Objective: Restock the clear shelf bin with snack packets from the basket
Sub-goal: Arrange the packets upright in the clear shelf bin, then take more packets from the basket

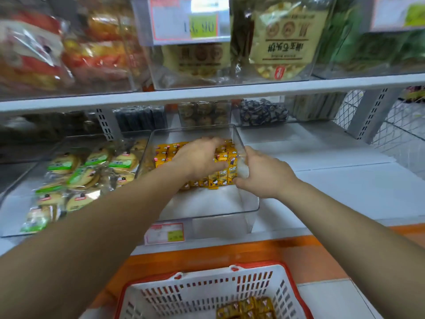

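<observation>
One clear shelf bin [207,203] sits in front of you on the lower white shelf [345,187], and its back half is packed with upright rows of yellow packets [165,155]. They are pressed too tightly, and too much of them is under your hand, for an exact count. The front half of the bin shows bare floor, and one price label [164,233] hangs on its front wall. One white basket with a red rim [207,293] stands below, nearest you, with a small cluster of the same yellow packets in its right corner [247,308], partly cut off by the frame edge. Just left of your bin, a second clear bin holds round biscuit packs with green labels [87,171], loosely heaped. An orange ledge [230,252] runs between shelf and basket. Above, the upper shelf [207,93] carries more clear bins of bagged snacks, blurred, and wire mesh [391,125] closes the shelving at the right. Your left hand [200,160] reaches into the bin palm down, fingers curled over the yellow rows and thumb set against the front row, clasping them. Your right hand [264,173] grips the bin's right wall, its fingers bent round the rim and blurred behind the plastic.
</observation>
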